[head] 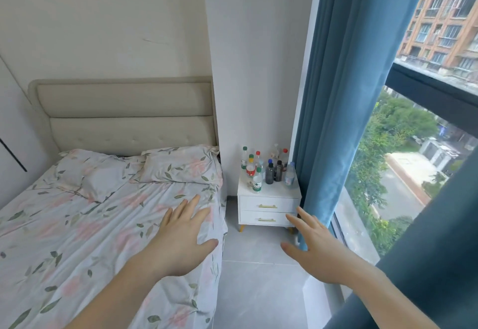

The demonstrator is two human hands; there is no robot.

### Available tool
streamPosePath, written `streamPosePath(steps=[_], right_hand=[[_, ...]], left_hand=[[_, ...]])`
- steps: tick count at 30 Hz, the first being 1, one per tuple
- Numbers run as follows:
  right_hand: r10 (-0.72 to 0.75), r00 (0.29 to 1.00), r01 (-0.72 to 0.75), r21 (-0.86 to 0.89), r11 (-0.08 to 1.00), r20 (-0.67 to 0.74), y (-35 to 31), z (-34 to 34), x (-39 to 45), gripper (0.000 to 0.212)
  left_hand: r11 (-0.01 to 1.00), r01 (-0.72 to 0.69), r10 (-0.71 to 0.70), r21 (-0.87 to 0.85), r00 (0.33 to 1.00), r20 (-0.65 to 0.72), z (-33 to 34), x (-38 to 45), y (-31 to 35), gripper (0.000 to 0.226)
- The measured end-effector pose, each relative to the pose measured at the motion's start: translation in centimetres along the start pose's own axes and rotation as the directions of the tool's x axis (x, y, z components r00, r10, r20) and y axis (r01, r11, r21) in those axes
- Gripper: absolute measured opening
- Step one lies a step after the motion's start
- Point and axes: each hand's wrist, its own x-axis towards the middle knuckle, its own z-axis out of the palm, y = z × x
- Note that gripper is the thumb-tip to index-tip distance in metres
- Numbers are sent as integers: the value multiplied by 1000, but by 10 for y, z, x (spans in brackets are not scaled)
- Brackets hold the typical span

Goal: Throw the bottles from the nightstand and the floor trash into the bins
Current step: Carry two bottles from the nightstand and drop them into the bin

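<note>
A white nightstand with two gold-handled drawers stands in the corner between the bed and the curtain. Several plastic bottles crowd its top: clear ones with green and red caps, two dark ones, a pale blue one at the right edge. My left hand is stretched forward over the bed's corner, fingers spread, holding nothing. My right hand reaches out above the floor in front of the nightstand, also open and empty. Both hands are well short of the bottles. No bins or floor trash are in view.
A bed with a floral sheet and pillows fills the left. A blue curtain hangs right of the nightstand beside a tall window. A narrow strip of grey tiled floor runs between bed and window.
</note>
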Motion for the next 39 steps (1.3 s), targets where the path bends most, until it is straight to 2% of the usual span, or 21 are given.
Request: streamPosePath(steps=[6,16,23,27,33,39], right_hand=[[-20,999,18,42,999,49,46,-34,95,74],[-45,994,38,66,997,101,81,-58,253,75],[95,986,-104,64,993,134,124,-61,366,77],[172,980,-182,88,979,102,151,-67,426,81],[280,950,-297,129,946,140,193,-71,494,74],[333,916,-367,128,922,226,251,-79,593,69]], left_hand=[[998,44,-43,-51,999,7,1,82,24,74],[987,110,-107,-119,994,30,7,224,5,75],[983,62,-40,-174,991,127,24,369,-10,74],[982,16,21,-187,981,195,41,462,-10,76],[979,-5,79,-202,929,362,82,572,17,72],[982,68,18,-176,894,447,119,671,29,70]])
